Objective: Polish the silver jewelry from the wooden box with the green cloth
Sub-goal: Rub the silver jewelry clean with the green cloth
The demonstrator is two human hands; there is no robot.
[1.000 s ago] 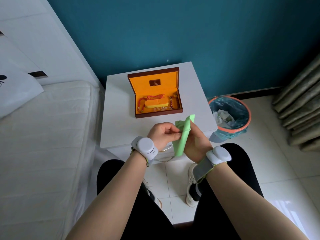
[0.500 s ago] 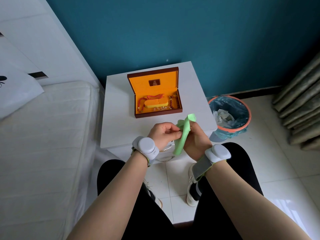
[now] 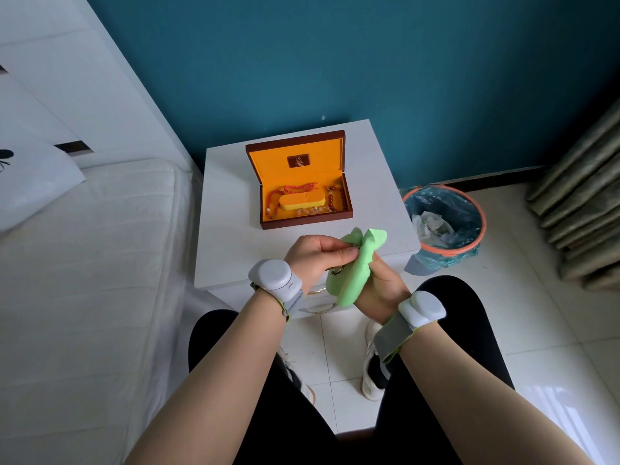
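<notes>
A wooden box with an orange lining stands open on the white nightstand; beaded strands and an orange cushion lie inside. In front of the box, my right hand holds the bunched green cloth. My left hand pinches the cloth from the left with thumb and fingers. A small silver piece of jewelry peeks out between my left hand and the cloth; most of it is hidden.
A bed with white bedding runs along the left. An orange-rimmed bin with a blue liner stands right of the nightstand. Curtains hang at far right. My knees and shoes are below, on the tiled floor.
The cloth has gone from a long upright strip to a bunched wad. Both hands have stayed in front of the box, working the cloth between them.
</notes>
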